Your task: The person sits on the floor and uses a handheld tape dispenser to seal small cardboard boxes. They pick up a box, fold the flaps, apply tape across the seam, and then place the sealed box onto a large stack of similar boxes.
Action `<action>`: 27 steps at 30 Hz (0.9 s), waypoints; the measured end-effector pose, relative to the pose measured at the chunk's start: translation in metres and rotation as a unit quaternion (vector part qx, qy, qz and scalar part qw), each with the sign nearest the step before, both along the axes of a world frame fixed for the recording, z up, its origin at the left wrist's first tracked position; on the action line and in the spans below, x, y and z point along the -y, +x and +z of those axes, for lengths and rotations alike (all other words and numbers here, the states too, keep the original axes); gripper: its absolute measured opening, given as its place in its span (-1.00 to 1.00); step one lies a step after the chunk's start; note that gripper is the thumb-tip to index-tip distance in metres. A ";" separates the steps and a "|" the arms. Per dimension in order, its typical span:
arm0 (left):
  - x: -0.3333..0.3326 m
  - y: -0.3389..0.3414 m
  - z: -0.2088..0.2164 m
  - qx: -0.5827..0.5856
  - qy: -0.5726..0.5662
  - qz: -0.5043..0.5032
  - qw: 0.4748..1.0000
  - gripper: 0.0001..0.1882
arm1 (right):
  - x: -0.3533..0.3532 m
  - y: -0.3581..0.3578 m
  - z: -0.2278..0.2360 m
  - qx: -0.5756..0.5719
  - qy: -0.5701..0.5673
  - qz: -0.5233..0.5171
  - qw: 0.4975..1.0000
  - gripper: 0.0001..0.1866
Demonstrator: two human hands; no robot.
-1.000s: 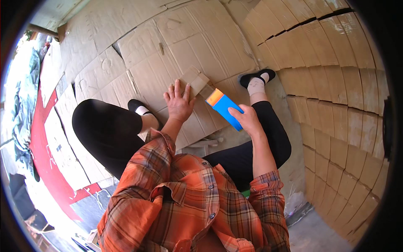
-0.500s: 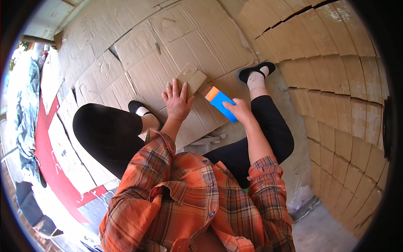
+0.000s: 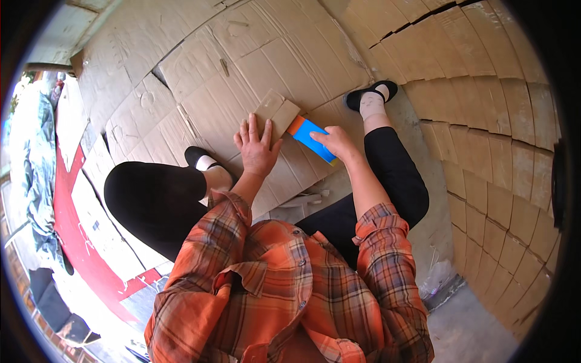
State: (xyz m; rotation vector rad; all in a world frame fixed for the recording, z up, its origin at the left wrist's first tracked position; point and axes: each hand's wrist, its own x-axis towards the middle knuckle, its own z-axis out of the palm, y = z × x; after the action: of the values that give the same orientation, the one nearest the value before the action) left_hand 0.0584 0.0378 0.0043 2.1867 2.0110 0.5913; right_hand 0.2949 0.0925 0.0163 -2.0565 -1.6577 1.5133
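Observation:
My left hand [image 3: 258, 148] lies palm down with its fingers spread. Its thumb side is close against a small brown cardboard box [image 3: 279, 111], which rests on flattened cardboard [image 3: 200, 85]. In my right hand [image 3: 336, 144] is a flat, oblong blue-and-orange box [image 3: 313, 140], gripped near its outer end between thumb and fingers. The orange end of this oblong box meets the lower right edge of the brown one. I cannot tell whether it has gone inside.
Tall stacks of folded brown cardboard [image 3: 478, 109] line the right side. My legs, in black trousers, spread to either side of the work spot. A red sheet [image 3: 72, 224] and a crumpled dark plastic cover [image 3: 42, 175] are at the left. A clear plastic bag [image 3: 437, 277] lies at the lower right.
My right hand has moved the blue-and-orange box up and left, and its orange end now meets the brown box. My left hand has stayed nearly still.

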 end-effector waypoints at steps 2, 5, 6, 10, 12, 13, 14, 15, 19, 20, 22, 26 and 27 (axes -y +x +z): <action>0.001 -0.001 0.000 0.002 0.001 -0.004 1.000 -0.37 | -0.006 -0.003 0.003 0.000 -0.020 -0.001 1.000 -0.44; 0.000 -0.002 0.000 -0.003 0.001 0.001 1.000 -0.37 | -0.019 -0.008 0.011 0.011 -0.055 0.000 0.998 -0.45; 0.000 -0.001 0.000 -0.006 0.000 0.003 1.000 -0.37 | -0.022 -0.010 0.014 0.014 -0.064 0.002 0.998 -0.44; 0.003 0.001 0.004 -0.007 0.007 -0.005 1.000 -0.38 | -0.021 -0.031 0.005 0.081 -0.076 0.021 0.994 -0.41; -0.004 0.002 0.006 -0.004 0.015 -0.008 1.000 -0.38 | -0.012 -0.056 0.005 0.156 -0.082 0.037 0.984 -0.43; -0.002 0.001 0.007 -0.003 0.010 -0.006 1.000 -0.38 | -0.012 -0.064 0.015 0.165 -0.101 0.062 0.979 -0.44; 0.000 0.001 0.007 -0.001 0.007 -0.006 1.000 -0.38 | -0.013 -0.068 0.029 0.174 -0.119 0.085 0.974 -0.44; 0.001 0.000 0.007 -0.004 0.009 -0.005 1.000 -0.37 | -0.011 -0.070 0.036 0.180 -0.113 0.092 0.973 -0.45; 0.002 0.001 0.003 -0.003 0.015 -0.003 1.000 -0.36 | -0.004 -0.061 0.047 0.199 -0.093 0.117 0.968 -0.47; 0.002 0.000 0.005 -0.002 0.014 -0.003 1.000 -0.36 | -0.003 -0.058 0.048 0.200 -0.089 0.123 0.968 -0.48; 0.003 -0.001 0.008 0.011 0.008 -0.005 1.000 -0.35 | 0.000 -0.055 0.052 0.193 -0.091 0.125 0.969 -0.37; -0.001 -0.004 0.012 0.040 0.001 0.008 0.999 -0.35 | 0.009 -0.062 0.053 0.163 -0.040 0.145 0.975 0.03; -0.004 -0.005 0.012 0.073 -0.007 0.026 0.997 -0.36 | 0.010 -0.065 0.053 0.148 -0.036 0.154 0.976 0.05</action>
State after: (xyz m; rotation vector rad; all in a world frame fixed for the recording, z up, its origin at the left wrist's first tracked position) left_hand 0.0529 0.0416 0.0168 2.0249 1.9957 0.7170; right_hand 0.2298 0.0829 0.0697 -2.2359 -2.1479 1.4177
